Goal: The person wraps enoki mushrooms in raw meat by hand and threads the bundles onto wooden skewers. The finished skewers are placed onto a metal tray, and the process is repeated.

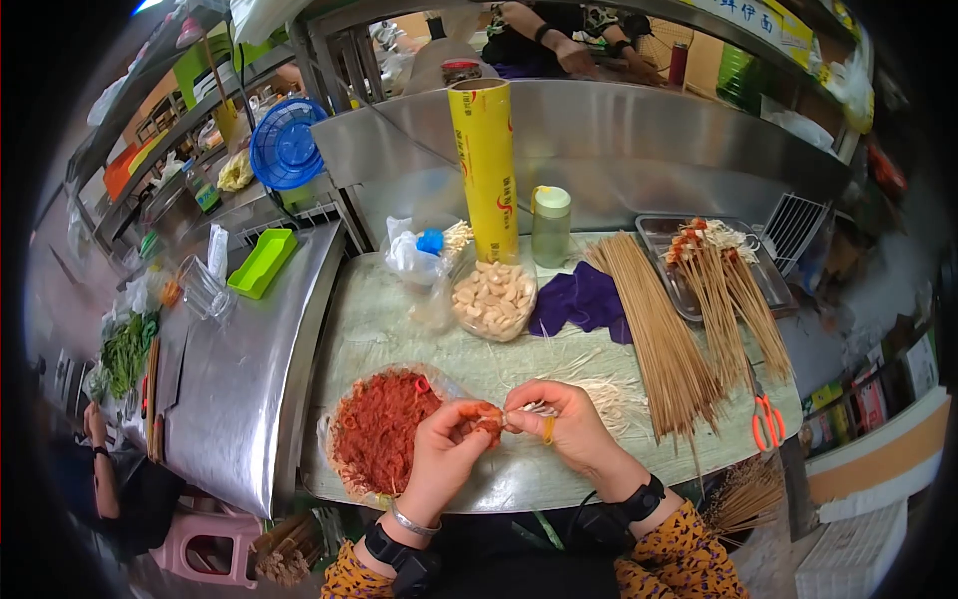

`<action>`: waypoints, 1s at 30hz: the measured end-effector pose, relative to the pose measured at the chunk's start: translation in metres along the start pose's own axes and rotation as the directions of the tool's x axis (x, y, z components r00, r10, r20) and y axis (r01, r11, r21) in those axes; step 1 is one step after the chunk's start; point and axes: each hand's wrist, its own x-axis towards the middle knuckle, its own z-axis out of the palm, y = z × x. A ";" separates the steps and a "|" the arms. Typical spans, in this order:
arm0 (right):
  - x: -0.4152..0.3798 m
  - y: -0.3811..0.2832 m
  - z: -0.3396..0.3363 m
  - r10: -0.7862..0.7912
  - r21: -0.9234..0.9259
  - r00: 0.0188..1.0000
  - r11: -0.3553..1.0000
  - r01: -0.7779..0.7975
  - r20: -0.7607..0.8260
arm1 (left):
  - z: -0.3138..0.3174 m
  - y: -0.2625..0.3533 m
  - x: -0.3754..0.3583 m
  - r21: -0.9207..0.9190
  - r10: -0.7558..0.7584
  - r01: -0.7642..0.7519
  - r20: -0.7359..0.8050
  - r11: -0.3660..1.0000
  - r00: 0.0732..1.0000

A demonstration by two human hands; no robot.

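My left hand point(449, 444) is closed around a small red-coated meat slice point(489, 427), above the table's front part. The fingertips of my right hand point(569, 429) are pinched together right against that slice; what they hold is too small to make out. A bowl of red marinated meat point(384, 424), lined with clear plastic, sits just left of my left hand. Behind my right hand lie loose pale enoki mushroom strands point(609, 399). Long bamboo skewers point(659, 339) lie in a big bundle to the right.
Finished skewers point(714, 250) rest on a metal tray point(654, 235). Orange-handled scissors point(766, 419) lie at the right edge. Behind are a bag of peeled garlic point(494, 304), a purple cloth point(584, 304), a yellow film roll point(484, 170) and a bottle point(551, 228). Other people work nearby.
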 end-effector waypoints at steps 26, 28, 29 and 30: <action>-0.040 0.069 -0.018 -0.137 -0.504 0.988 0.859 0.085 -0.067 | -0.105 0.024 -0.035 0.994 0.251 0.045 -0.070 0.104 0.965; -0.040 0.068 -0.018 -0.128 -0.507 0.989 0.859 0.076 -0.070 | -0.100 0.020 -0.030 0.998 0.250 0.065 -0.061 -0.005 0.966; -0.040 0.068 -0.018 -0.123 -0.511 0.991 0.856 0.077 -0.056 | -0.098 0.018 -0.028 0.998 0.249 0.064 -0.061 -0.007 0.967; -0.040 0.067 -0.019 -0.118 -0.515 0.992 0.853 0.080 -0.041 | -0.096 0.015 -0.025 0.996 0.232 0.070 -0.055 -0.057 0.971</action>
